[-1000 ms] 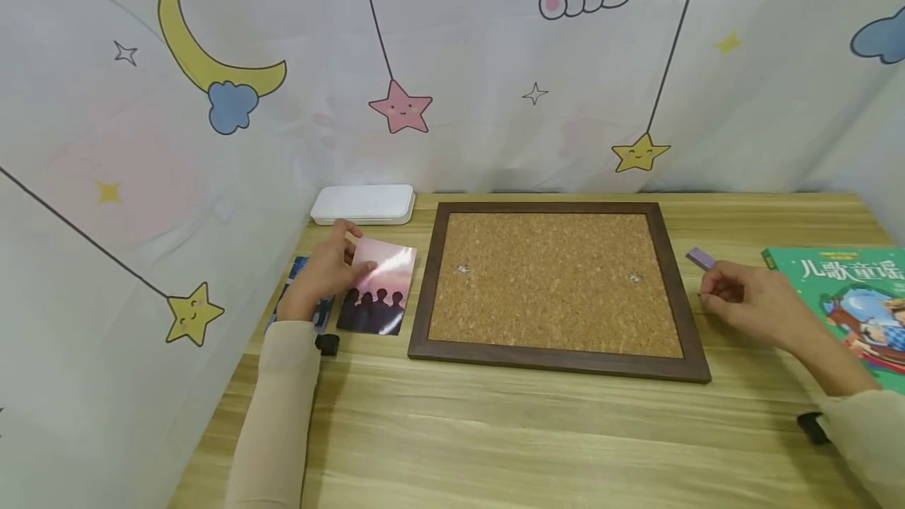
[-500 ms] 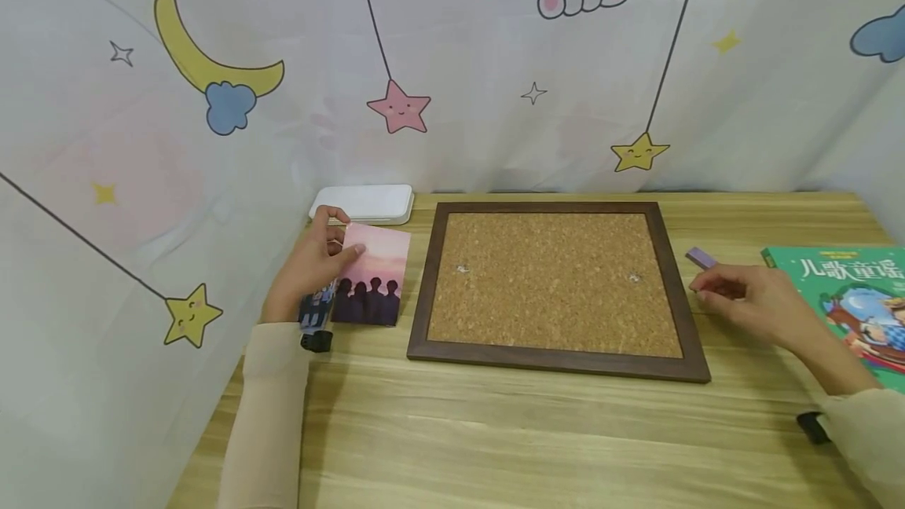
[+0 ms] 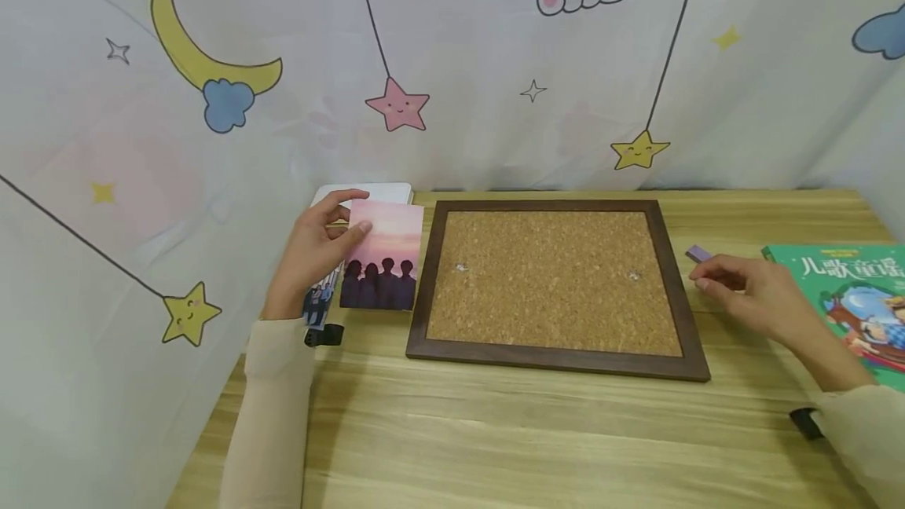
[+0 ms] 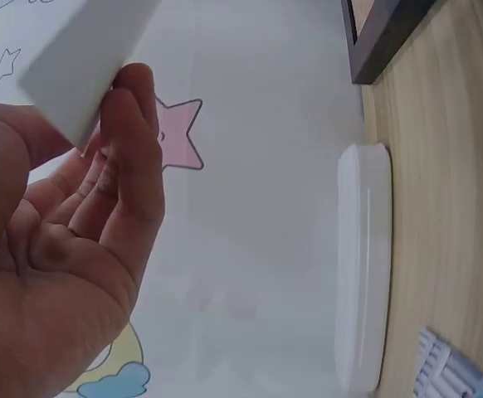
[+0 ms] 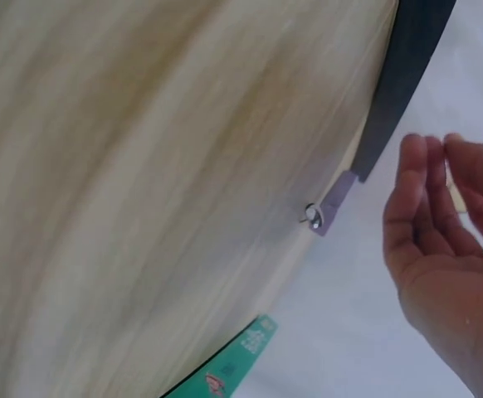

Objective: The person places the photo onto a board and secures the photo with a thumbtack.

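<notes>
My left hand [image 3: 307, 258] pinches a photo [image 3: 385, 246] between thumb and fingers. It shows dark silhouettes of several people against a pink sky. The photo is raised off the table; the left wrist view shows only its white back [image 4: 92, 70]. Under the left hand lies another photo [image 3: 321, 298], partly hidden. To the right of the held photo is a brown-framed cork board [image 3: 558, 281] with two clear push pins in it. My right hand [image 3: 756, 297] hovers beyond the board's right edge, fingers loosely bent and nothing visible between them. Near it on the table is a clear push pin [image 5: 312, 215].
A white case [image 3: 382, 192] stands against the back curtain, partly behind the left hand. Just beyond the right hand lies a small purple block [image 3: 697, 254]. A green book [image 3: 848, 289] with a picture cover occupies the right side of the table.
The left hand has lifted the pink-sky photo from the table and moved it up and back, lately a little rightward. The right hand has shifted slightly up and left.
</notes>
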`<state>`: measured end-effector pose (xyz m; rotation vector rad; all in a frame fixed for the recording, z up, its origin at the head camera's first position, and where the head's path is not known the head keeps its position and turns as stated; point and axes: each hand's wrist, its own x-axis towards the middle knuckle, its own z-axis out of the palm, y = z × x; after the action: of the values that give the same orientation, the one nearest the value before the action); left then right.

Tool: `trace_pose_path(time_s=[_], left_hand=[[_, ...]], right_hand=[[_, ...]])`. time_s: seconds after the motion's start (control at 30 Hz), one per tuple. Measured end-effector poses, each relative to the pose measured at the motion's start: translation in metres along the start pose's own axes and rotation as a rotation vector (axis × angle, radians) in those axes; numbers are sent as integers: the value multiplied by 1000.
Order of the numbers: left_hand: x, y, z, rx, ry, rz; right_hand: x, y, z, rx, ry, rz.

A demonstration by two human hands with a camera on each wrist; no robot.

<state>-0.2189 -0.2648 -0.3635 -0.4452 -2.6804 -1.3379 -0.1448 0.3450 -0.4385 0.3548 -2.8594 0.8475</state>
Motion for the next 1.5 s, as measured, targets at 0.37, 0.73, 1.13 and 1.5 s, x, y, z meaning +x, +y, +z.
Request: trace_pose_path(time_s=[0.37, 0.73, 1.13, 1.5], left_hand=[[21, 19, 43, -235, -79, -70], [42, 41, 95, -341, -169, -120], [56, 58, 140, -413, -268, -101], [70, 73, 172, -464, -308, -100]], right_hand=[[9, -14, -4, 38, 40, 54], [25, -32, 0, 96, 71, 19], [36, -44, 3, 118, 28, 69], [44, -50, 14, 203, 63, 49]])
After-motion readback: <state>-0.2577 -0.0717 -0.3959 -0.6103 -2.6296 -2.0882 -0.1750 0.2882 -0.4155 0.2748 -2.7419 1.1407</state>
